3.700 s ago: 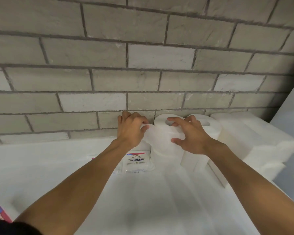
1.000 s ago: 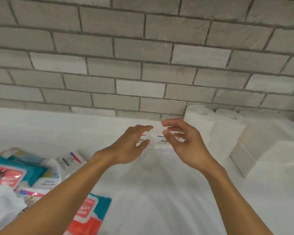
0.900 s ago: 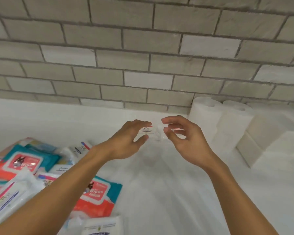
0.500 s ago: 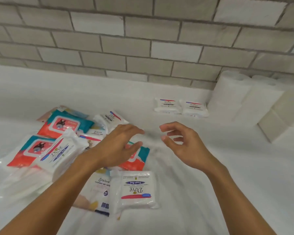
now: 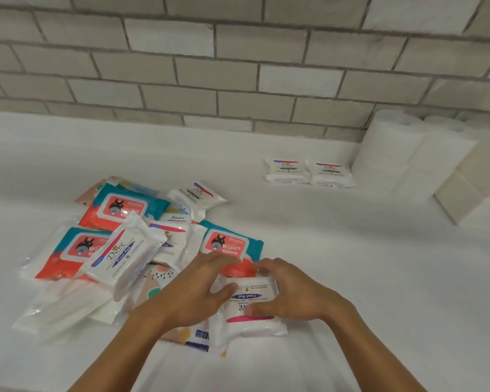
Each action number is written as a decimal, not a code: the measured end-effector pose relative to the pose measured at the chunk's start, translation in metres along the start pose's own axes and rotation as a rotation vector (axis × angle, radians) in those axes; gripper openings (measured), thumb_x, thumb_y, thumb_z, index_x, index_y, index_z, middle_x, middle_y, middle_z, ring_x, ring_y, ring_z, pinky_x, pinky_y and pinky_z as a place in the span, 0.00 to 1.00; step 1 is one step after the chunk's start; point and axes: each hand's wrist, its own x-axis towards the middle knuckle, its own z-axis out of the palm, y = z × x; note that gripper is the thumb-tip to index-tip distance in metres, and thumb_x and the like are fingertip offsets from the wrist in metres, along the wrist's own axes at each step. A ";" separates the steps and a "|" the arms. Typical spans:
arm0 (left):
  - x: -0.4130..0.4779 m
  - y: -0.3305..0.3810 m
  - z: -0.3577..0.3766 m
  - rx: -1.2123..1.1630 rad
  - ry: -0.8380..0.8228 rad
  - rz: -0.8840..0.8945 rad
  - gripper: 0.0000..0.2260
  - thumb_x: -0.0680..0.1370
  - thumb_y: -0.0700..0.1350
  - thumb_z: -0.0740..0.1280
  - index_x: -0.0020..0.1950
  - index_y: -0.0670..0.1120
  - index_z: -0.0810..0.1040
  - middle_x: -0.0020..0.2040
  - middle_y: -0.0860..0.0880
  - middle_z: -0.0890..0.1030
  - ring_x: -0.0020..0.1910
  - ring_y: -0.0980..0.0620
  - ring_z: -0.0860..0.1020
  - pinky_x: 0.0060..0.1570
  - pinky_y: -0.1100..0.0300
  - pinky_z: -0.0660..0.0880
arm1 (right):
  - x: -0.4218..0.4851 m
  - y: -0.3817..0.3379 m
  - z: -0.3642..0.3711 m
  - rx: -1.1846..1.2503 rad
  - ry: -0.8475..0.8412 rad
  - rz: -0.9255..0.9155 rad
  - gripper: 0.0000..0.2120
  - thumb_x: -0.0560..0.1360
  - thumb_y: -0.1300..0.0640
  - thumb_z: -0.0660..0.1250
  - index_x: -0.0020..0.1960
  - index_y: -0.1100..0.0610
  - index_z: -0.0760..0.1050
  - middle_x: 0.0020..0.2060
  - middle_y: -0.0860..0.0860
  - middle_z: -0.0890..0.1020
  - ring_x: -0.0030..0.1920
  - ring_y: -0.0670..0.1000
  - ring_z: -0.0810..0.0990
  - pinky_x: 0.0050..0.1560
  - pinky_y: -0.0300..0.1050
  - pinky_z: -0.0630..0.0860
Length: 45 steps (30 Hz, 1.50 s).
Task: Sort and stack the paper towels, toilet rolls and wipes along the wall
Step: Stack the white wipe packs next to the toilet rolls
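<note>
Pack of Dove wipes (image 5: 248,299), white, label upside down, fingers of left hand (image 5: 193,295) and right hand (image 5: 292,292) curled round it

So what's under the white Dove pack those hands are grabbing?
A spotty patterned pack peeks out beneath the Dove pack at its near left corner. How far it reaches is hidden by the Dove pack, the left hand and the right hand.

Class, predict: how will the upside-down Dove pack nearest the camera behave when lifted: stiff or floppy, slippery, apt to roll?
The Dove pack will probably flex a little: its soft wrapper bulges and creases at the edges. The smooth plastic film may be slippery. It lies flat and cushion-shaped, so it should not roll.
</note>
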 end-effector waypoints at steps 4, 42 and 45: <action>-0.001 -0.010 0.007 -0.099 -0.015 -0.048 0.21 0.79 0.53 0.66 0.70 0.64 0.65 0.72 0.61 0.68 0.71 0.58 0.66 0.71 0.54 0.68 | 0.008 0.003 0.013 0.033 0.002 0.041 0.35 0.65 0.42 0.78 0.67 0.39 0.66 0.58 0.43 0.72 0.57 0.46 0.75 0.59 0.42 0.77; -0.021 -0.010 -0.028 -1.460 0.532 -0.253 0.21 0.67 0.50 0.71 0.59 0.44 0.80 0.50 0.44 0.86 0.51 0.44 0.85 0.49 0.46 0.82 | 0.053 -0.116 0.034 1.287 0.377 0.026 0.17 0.74 0.59 0.72 0.61 0.55 0.73 0.50 0.55 0.86 0.50 0.57 0.85 0.50 0.65 0.80; -0.020 -0.022 -0.041 -1.451 0.638 -0.352 0.21 0.66 0.52 0.74 0.57 0.47 0.81 0.48 0.46 0.87 0.47 0.46 0.86 0.50 0.45 0.81 | 0.070 -0.130 0.038 1.070 0.355 0.018 0.16 0.75 0.51 0.70 0.62 0.47 0.72 0.48 0.47 0.86 0.46 0.48 0.86 0.43 0.50 0.83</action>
